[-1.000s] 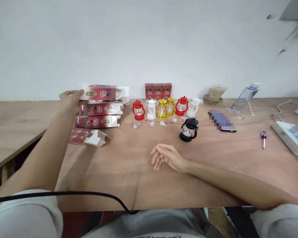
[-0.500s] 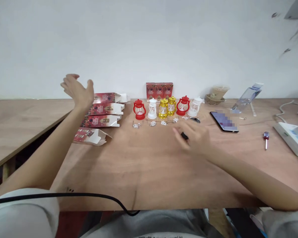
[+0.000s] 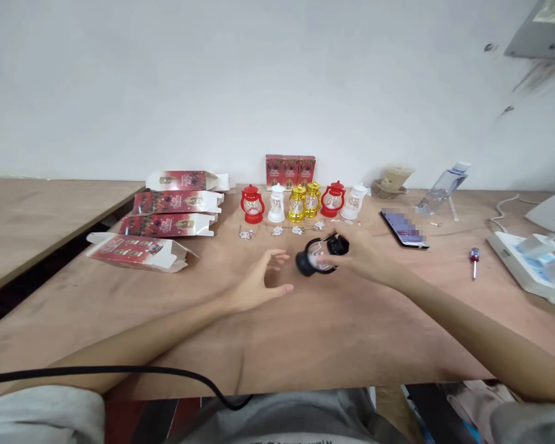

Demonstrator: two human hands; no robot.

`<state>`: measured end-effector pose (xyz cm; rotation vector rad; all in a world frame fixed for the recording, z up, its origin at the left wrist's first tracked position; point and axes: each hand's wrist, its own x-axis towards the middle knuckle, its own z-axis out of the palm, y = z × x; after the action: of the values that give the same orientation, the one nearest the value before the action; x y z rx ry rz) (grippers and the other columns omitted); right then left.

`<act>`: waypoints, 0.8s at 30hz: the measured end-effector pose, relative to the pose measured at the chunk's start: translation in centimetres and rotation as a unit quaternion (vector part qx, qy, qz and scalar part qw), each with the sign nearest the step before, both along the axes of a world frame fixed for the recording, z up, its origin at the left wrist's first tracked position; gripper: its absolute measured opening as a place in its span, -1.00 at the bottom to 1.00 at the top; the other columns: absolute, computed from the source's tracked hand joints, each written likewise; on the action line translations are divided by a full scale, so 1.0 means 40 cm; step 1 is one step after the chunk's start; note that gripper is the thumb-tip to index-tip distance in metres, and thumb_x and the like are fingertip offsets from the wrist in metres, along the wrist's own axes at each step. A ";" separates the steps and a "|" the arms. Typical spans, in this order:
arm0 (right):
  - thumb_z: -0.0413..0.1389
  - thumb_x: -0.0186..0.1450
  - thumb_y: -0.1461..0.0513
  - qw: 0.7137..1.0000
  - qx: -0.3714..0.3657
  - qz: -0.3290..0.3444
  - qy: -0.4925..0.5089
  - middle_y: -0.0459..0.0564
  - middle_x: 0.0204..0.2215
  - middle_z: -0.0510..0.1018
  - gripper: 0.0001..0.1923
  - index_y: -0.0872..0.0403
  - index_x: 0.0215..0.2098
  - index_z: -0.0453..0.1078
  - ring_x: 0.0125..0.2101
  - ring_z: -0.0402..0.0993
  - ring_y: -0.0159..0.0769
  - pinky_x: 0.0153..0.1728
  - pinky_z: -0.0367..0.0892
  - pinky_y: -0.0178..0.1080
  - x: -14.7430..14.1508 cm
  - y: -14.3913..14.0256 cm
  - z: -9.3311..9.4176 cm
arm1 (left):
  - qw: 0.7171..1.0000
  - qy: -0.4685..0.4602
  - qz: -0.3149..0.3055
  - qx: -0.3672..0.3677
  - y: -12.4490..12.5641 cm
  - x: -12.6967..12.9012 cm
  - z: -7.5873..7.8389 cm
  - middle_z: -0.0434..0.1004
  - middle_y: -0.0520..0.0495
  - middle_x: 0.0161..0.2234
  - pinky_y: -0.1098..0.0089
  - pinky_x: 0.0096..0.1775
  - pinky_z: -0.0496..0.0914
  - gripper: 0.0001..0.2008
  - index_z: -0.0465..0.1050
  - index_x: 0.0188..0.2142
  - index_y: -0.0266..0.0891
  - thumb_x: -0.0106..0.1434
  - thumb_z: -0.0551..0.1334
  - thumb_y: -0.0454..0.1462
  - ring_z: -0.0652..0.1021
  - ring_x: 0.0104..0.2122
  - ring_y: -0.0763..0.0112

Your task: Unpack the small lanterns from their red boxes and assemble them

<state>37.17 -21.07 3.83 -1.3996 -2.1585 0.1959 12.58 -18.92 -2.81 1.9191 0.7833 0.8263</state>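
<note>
On the wooden table [image 3: 351,333], just in front of the row of small lanterns [image 3: 300,202], the right hand [image 3: 365,253] is closed around a black lantern [image 3: 318,258]. It grips the lantern's top end, so the lantern sticks out to the left of the fingers and lies tilted on its side, long axis running roughly left to right, base toward the left hand [image 3: 254,287]. That hand is open, fingers spread and holding nothing, just beside the lantern's base and not touching it. Red printed boxes [image 3: 171,213] lie flat at the left and three more [image 3: 290,171] stand by the wall; their print is too small to read. A phone [image 3: 404,227] lies to the right, its screen blurred.
</note>
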 end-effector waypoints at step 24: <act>0.05 0.27 0.13 0.979 0.060 0.017 0.192 -0.19 -0.59 0.21 -0.79 0.02 -0.45 0.15 -0.56 0.11 -0.42 -0.48 0.10 -0.31 -0.114 -0.038 -0.193 | 0.978 -0.102 0.102 -0.151 -0.032 0.036 0.003 0.40 0.00 -0.26 0.43 -0.43 0.53 -0.53 0.29 -0.14 -0.23 0.03 0.35 -0.07 0.48 -0.42 0.49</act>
<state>32.59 -22.61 -3.88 -1.1502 -1.8423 0.3159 14.00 -20.19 -2.71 1.4781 0.9312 0.9538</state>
